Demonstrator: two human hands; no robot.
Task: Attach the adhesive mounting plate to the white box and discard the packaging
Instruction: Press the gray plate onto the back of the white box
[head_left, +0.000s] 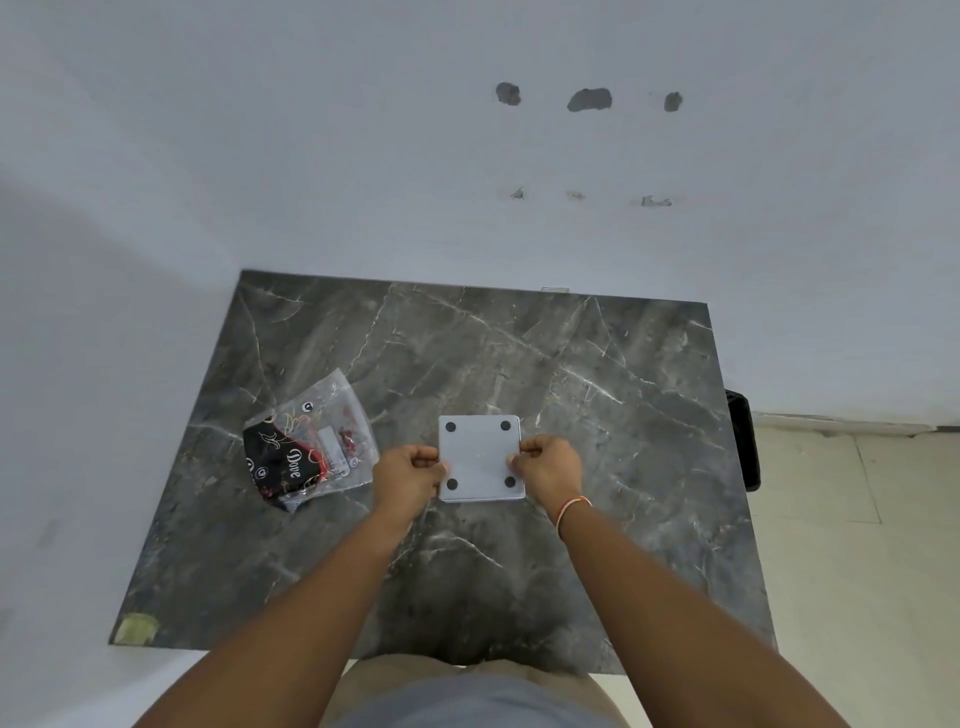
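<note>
Forearms, two, bare, entering from the bottom edge and converging toward the middle of the table; a grey shirt front and beige trousers show between them at the lower edge.

Table (597, 415): dark grey marble-pattern top with pale veins, set against a white wall. A patch of yellowish tape (136, 627) sits on its near left corner.

Left hand (408, 475): fingers curled in, pinching the left edge of the white box at about mid-height.

Right hand (550, 467): fingers likewise curled, pinching the box's right edge opposite the left hand. An orange-and-white thread band (571, 508) circles the right wrist.

White box (480, 457): flat, square, rounded corners, lying at the centre of the table between the two hands, its broad face upward. Four black round dots mark that face, one near each corner. Whether the box rests fully on the table or is slightly lifted cannot be told.

Packaging (311, 441): clear plastic bag, crumpled, lying on the table to the left of the box and apart from the left hand. It holds a black printed insert with red trim and white lettering, plus a small white piece.

Black object (745, 441): beside the table's right edge, on the pale tiled floor; kind unclear.

Wall (363, 156): white, with three grey chipped patches (589, 100) in a row and three smaller marks beneath.
</note>
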